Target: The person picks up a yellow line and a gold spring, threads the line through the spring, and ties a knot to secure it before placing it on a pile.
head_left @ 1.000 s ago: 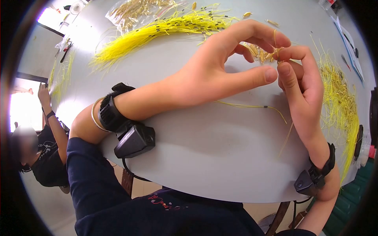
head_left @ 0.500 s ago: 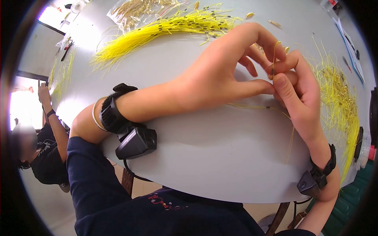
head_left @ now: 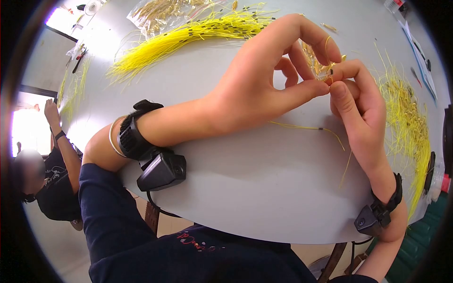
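Note:
My left hand [head_left: 262, 78] reaches in from the left with thumb and forefinger curved into a ring, their tips near my right fingertips. My right hand [head_left: 361, 106] is closed, its thumb pressed against its bent forefinger. Between the fingertips is a thin yellow line [head_left: 327, 43] that loops up beside the left forefinger, with a small black sleeve near the right forefinger. The exact grip is partly hidden. Behind the fingers show gold coiled metal pieces [head_left: 311, 55]. Below, a loose length of yellow line [head_left: 302, 126] with a dark sleeve extends toward my right hand.
A thick bundle of yellow lines [head_left: 184, 35] lies across the back, beside a clear bag [head_left: 163, 16] of gold pieces. Another tangled pile of yellow lines [head_left: 406, 113] with gold parts sits at right. Pliers [head_left: 79, 60] lie far left. Another person [head_left: 59, 181] sits at left.
My left hand has shifted slightly up and left, its other fingers curling more. The black sleeve now shows higher, near the right forefinger, and the loop leans left.

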A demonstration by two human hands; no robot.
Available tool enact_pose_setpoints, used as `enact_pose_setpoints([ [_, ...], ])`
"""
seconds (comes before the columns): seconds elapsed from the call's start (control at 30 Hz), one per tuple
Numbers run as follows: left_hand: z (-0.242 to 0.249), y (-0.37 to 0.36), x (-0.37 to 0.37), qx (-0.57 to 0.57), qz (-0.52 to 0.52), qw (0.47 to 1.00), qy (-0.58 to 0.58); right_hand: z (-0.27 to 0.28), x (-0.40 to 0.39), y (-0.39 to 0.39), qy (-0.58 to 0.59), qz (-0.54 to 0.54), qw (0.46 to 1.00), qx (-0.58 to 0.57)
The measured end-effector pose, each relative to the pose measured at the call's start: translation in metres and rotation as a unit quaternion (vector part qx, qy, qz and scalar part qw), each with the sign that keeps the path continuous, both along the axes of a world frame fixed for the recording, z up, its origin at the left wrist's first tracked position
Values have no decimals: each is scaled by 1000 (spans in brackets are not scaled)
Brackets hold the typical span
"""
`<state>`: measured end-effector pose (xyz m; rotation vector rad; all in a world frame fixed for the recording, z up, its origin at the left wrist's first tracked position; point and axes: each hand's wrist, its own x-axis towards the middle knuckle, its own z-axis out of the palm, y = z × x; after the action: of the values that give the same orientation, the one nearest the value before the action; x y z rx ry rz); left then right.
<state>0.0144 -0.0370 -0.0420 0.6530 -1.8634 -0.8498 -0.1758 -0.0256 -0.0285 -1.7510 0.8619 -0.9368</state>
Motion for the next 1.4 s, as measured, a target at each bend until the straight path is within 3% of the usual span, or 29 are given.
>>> enact_pose_setpoints([
  [0.07,-4,-3,-1,-51,-7,998,33,-1,0,1,5,-5,1000,-6],
  [0.4,-2,-6,-3,-87,3,996,8,-1,-4,2,44,-31,998,-16],
  [0.53,-1,-5,-6,-63,-15,998,14,-3,-3,3,11,-45,999,-15],
  [0.73,-4,-7,-10,-14,3,999,40,0,-9,2,78,-26,997,-13],
  [0.9,-3,-6,-12,40,12,997,64,-1,-13,0,59,-20,998,10],
  [1.0,-2,-5,-12,38,4,998,44,-3,-13,0,10,3,999,50],
  [1.13,-1,-4,-9,26,-19,999,-11,-5,-14,-4,28,-5,999,38],
  [1.33,0,-1,-11,64,-29,997,-8,-13,-1,0,-99,-79,992,-10],
  [1.4,0,-1,-10,74,-22,997,-15,-3,-13,-1,32,-20,999,20],
])
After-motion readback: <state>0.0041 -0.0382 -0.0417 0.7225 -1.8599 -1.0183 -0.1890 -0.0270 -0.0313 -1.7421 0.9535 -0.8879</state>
